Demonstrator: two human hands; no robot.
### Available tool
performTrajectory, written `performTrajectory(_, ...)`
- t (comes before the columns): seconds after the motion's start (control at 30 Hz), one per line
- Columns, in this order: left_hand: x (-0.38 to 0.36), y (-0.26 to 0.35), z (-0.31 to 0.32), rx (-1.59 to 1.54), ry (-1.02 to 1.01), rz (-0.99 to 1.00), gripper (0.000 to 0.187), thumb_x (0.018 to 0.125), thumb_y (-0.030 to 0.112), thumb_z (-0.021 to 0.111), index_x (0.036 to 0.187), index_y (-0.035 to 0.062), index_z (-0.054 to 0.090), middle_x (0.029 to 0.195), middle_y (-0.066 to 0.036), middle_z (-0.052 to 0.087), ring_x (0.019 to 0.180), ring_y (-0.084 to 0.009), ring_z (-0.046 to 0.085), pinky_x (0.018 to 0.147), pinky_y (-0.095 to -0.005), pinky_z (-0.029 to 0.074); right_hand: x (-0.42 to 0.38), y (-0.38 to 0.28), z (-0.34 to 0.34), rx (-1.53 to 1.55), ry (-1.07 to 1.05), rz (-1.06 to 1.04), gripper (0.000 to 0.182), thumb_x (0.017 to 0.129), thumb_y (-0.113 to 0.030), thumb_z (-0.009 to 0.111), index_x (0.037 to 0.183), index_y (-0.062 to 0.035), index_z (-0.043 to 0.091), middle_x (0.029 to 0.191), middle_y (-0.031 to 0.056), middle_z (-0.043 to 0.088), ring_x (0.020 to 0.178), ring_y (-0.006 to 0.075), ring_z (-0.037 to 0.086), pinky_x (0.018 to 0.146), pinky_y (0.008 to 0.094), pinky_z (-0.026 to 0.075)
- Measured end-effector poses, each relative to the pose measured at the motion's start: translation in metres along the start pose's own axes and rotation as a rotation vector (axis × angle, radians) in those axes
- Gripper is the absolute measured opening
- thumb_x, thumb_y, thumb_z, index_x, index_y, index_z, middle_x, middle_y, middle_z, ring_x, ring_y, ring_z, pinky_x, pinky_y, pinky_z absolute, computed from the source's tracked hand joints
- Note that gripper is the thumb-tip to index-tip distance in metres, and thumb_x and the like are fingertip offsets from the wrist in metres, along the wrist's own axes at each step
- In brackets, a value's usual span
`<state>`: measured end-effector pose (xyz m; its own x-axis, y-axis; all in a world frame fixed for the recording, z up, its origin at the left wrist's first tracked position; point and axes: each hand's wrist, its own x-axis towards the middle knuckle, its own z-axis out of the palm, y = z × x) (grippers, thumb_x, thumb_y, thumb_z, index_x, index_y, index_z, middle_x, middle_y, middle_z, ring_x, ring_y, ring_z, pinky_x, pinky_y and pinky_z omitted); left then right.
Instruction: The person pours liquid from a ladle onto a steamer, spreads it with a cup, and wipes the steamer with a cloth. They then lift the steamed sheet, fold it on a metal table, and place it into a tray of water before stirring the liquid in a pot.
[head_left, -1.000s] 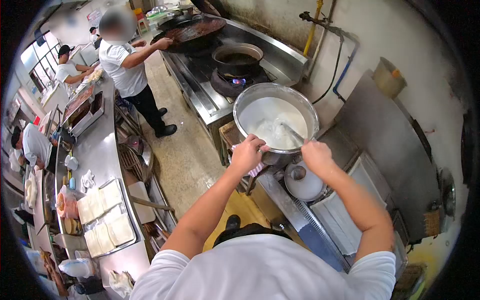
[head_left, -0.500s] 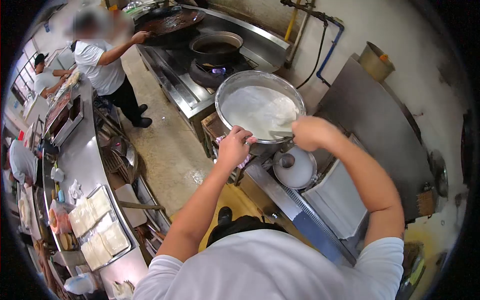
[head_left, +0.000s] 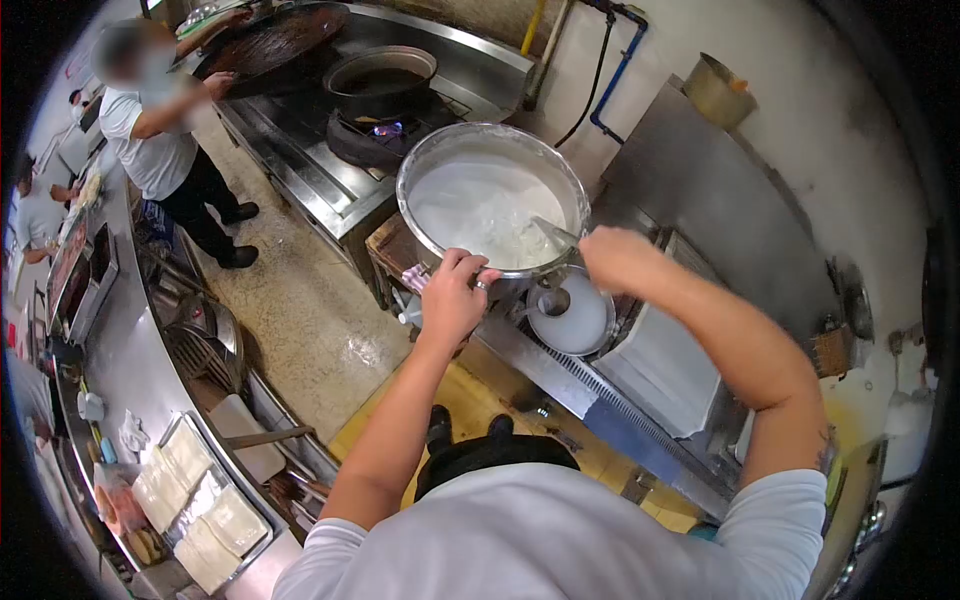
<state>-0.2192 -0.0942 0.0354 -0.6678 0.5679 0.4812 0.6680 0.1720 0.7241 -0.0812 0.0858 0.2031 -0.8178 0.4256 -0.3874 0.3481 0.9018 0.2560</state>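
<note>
A large round metal pot (head_left: 404, 205) stands in front of me, holding a milky white liquid (head_left: 470, 195) with a thick lump or swirl on its right side. My left hand (head_left: 456, 298) is closed over the pot's near rim, thumb and fingers on the edge. Beside it a pink-striped cloth (head_left: 415, 277) shows at the pot's side. In a fist, my right hand (head_left: 615, 262) grips what looks like a metal spatula (head_left: 553, 234), its flat blade dipping into the white liquid near the right rim. The handle is hidden inside the fist.
Right of the pot sits a smaller bowl of whitish liquid (head_left: 572, 325) with a ladle (head_left: 553, 300). Behind are a lit burner (head_left: 388, 130) and a dark pot (head_left: 378, 85). A co-worker (head_left: 150, 140) handles a wide wok (head_left: 275, 50). At left, a counter (head_left: 150, 340) bears trays.
My view has shifted, so the pot appears further left. My right hand has tilted the spatula, and the white lump has spread into the liquid. The co-worker now has both arms at the wok.
</note>
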Motion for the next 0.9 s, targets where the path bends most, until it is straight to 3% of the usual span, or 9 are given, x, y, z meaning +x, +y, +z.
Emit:
performTrajectory(0.13,0.002,0.006,0.002,-0.016,-0.018,-0.05,0.022,0.084,0.023,0.081,0.099,0.0082,0.075,0.101,-0.007,0.067,0.076,-0.0234,0.069,0.067,-0.0359,0.054,0.015,0.017,-0.055,-0.063,-0.305,-0.042,0.019,0.068,0.0,0.064,0.082,0.0066,0.075,0.082,0.0249,0.073,0.073,0.036,0.073,0.06,0.0478,0.055)
performTrajectory(0.23,0.002,0.011,0.003,-0.009,-0.003,-0.061,0.021,0.085,0.02,0.081,0.1,0.007,0.075,0.101,-0.007,0.066,0.075,-0.0224,0.068,0.067,-0.0344,0.054,0.003,0.014,-0.081,-0.076,-0.37,-0.144,0.023,0.081,-0.013,0.062,0.081,0.0061,0.074,0.078,0.0244,0.072,0.073,0.0372,0.073,0.065,0.0469,0.057)
performTrajectory(0.3,0.001,0.011,0.006,0.043,0.039,-0.004,0.019,0.085,0.018,0.081,0.1,0.0068,0.075,0.101,-0.008,0.066,0.076,-0.0224,0.068,0.067,-0.0341,0.055,0.01,0.019,-0.057,0.004,-0.246,-0.192,0.02,0.078,-0.011,0.063,0.085,0.0041,0.075,0.083,0.0247,0.073,0.076,0.0368,0.074,0.067,0.0465,0.058)
performTrajectory(0.37,0.001,0.017,0.007,-0.043,-0.021,-0.126,0.017,0.086,0.014,0.079,0.1,0.0061,0.075,0.103,-0.008,0.067,0.08,-0.0217,0.068,0.068,-0.0335,0.055,0.002,0.016,-0.025,0.179,-0.009,-0.185,0.019,0.072,-0.007,0.068,0.087,0.0007,0.077,0.087,0.0242,0.074,0.08,0.0367,0.074,0.069,0.0466,0.059)
performTrajectory(0.53,0.003,0.019,0.012,-0.007,-0.034,-0.128,0.02,0.088,0.02,0.079,0.102,0.0061,0.075,0.107,-0.009,0.068,0.083,-0.0224,0.07,0.071,-0.0341,0.056,0.002,0.002,0.054,0.161,0.321,-0.134,0.02,0.088,-0.012,0.06,0.091,-0.0085,0.08,0.094,0.0156,0.077,0.09,0.0302,0.076,0.072,0.043,0.061)
performTrajectory(0.63,0.001,0.013,0.016,0.024,-0.055,-0.155,0.02,0.088,0.019,0.079,0.103,0.0065,0.076,0.108,-0.01,0.068,0.083,-0.0231,0.07,0.071,-0.0343,0.057,0.017,0.022,0.078,0.119,0.429,-0.139,0.02,0.088,-0.012,0.06,0.092,-0.0097,0.08,0.095,0.0141,0.077,0.089,0.0291,0.076,0.072,0.0418,0.061)
performTrajectory(0.73,0.003,0.015,0.018,0.014,-0.061,-0.168,0.021,0.089,0.018,0.077,0.106,0.0063,0.076,0.111,-0.01,0.069,0.083,-0.023,0.071,0.072,-0.0355,0.057,0.019,0.059,0.06,0.12,0.299,-0.221,0.022,0.091,-0.012,0.058,0.093,-0.0093,0.08,0.095,0.0123,0.077,0.093,0.0289,0.076,0.074,0.0434,0.061)
performTrajectory(0.83,0.006,0.038,0.014,0.081,-0.088,-0.203,0.017,0.09,0.013,0.075,0.103,0.0034,0.076,0.109,-0.011,0.069,0.093,-0.023,0.069,0.08,-0.0338,0.055,0.019,0.086,0.033,0.121,0.267,-0.291,0.02,0.087,-0.012,0.063,0.098,-0.0088,0.079,0.1,0.0121,0.077,0.1,0.0301,0.074,0.078,0.0447,0.06)
performTrajectory(0.9,0.007,0.032,0.015,0.119,-0.097,-0.179,0.019,0.091,0.018,0.075,0.103,0.0037,0.076,0.109,-0.011,0.069,0.092,-0.0238,0.068,0.079,-0.0342,0.054,0.025,0.093,0.008,0.058,0.118,-0.276,0.021,0.082,-0.011,0.068,0.099,-0.0086,0.08,0.104,0.0129,0.077,0.103,0.0308,0.073,0.081,0.0445,0.06)
